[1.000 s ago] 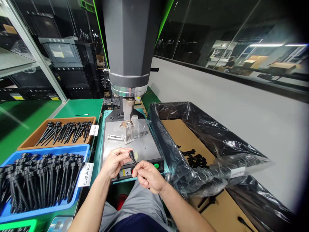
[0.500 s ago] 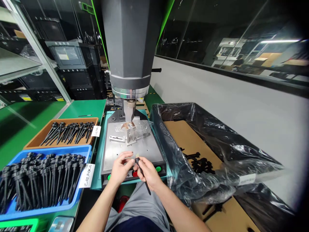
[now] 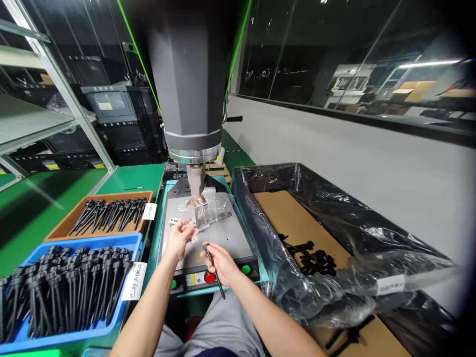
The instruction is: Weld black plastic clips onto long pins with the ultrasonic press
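My right hand [image 3: 220,262] is closed around a long black screw-like part [image 3: 212,267], its head pointing up toward the press and its tip down toward my lap. My left hand [image 3: 178,238] hovers over the grey machine plate [image 3: 223,233], fingers pinched on a small pale piece [image 3: 194,237] that I cannot make out well. Both hands are in front of the metal fixture [image 3: 201,214] under the press horn [image 3: 195,179].
A blue tray [image 3: 131,241] of several black parts sits at the left, a brown tray [image 3: 63,229] with more behind it. On the right stands a cardboard box lined with black plastic [image 3: 290,218], with parts inside. Green and red buttons [image 3: 210,277] line the machine's front edge.
Both hands moved forward over the plate, toward the fixture. The left hand has come away from the black part, which now rests in the right hand alone. The camera moved closer and tilted up slightly.
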A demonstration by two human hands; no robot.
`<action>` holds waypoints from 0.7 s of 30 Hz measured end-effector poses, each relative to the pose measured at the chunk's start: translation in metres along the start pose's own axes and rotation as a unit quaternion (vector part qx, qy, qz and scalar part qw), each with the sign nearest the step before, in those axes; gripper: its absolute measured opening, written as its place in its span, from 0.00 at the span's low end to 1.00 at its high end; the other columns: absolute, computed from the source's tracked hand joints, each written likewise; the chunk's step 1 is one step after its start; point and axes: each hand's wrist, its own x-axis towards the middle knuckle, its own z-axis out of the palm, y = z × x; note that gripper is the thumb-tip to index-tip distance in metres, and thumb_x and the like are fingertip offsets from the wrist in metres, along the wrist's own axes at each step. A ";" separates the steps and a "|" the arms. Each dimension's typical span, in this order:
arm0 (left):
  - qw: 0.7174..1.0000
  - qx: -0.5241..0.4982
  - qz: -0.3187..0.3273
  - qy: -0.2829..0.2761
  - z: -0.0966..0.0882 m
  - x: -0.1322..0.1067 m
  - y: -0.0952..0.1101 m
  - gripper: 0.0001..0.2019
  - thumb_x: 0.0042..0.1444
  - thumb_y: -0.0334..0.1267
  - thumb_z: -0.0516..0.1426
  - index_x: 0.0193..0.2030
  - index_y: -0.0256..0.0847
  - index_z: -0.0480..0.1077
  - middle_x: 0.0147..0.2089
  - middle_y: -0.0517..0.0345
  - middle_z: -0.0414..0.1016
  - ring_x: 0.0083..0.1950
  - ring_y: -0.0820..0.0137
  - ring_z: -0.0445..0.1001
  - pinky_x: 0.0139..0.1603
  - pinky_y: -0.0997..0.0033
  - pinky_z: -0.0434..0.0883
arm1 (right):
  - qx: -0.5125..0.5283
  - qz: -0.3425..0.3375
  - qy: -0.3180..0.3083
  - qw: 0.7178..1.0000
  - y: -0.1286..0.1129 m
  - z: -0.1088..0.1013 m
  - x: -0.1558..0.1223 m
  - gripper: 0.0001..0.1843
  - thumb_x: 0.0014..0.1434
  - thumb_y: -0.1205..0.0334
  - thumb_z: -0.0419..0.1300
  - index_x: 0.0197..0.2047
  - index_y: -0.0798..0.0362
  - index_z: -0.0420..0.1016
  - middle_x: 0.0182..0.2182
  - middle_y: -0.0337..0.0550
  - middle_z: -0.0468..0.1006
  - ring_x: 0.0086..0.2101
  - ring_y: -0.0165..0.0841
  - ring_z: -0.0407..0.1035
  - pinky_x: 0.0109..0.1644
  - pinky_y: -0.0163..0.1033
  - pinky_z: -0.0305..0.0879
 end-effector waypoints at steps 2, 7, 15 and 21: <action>1.000 -0.017 -0.003 -0.013 0.006 -0.007 0.006 0.28 0.40 0.38 0.71 0.47 0.35 0.68 0.31 0.57 0.76 0.28 0.74 0.75 0.25 0.79 0.69 | 0.010 0.041 -0.042 0.998 0.006 0.006 0.012 0.23 0.48 0.48 0.68 0.41 0.54 0.69 0.26 0.40 0.75 0.18 0.22 0.58 0.18 0.25 0.42; 0.997 -0.045 -0.022 -0.051 0.020 -0.013 0.012 0.30 0.41 0.35 0.70 0.52 0.37 0.65 0.30 0.57 0.77 0.24 0.74 0.74 0.19 0.81 0.65 | -0.003 -0.095 -0.057 0.994 0.008 0.027 0.046 0.18 0.49 0.50 0.68 0.36 0.52 0.70 0.27 0.38 0.74 0.22 0.25 0.62 0.22 0.28 0.53; 0.998 -0.015 -0.011 -0.059 0.031 -0.009 0.020 0.32 0.35 0.38 0.71 0.49 0.37 0.68 0.26 0.61 0.75 0.23 0.73 0.74 0.21 0.78 0.68 | -0.170 -0.315 0.068 0.931 -0.048 0.014 0.074 0.19 0.51 0.56 0.64 0.47 0.51 0.76 0.44 0.47 0.78 0.45 0.40 0.72 0.51 0.46 0.67; 0.998 -0.021 -0.004 -0.062 0.040 -0.008 0.019 0.34 0.33 0.40 0.72 0.49 0.38 0.67 0.25 0.62 0.75 0.24 0.73 0.73 0.22 0.78 0.66 | -0.205 -0.419 0.100 0.879 -0.057 0.012 0.090 0.17 0.50 0.54 0.66 0.44 0.49 0.80 0.58 0.48 0.68 0.57 0.45 0.64 0.56 0.46 0.65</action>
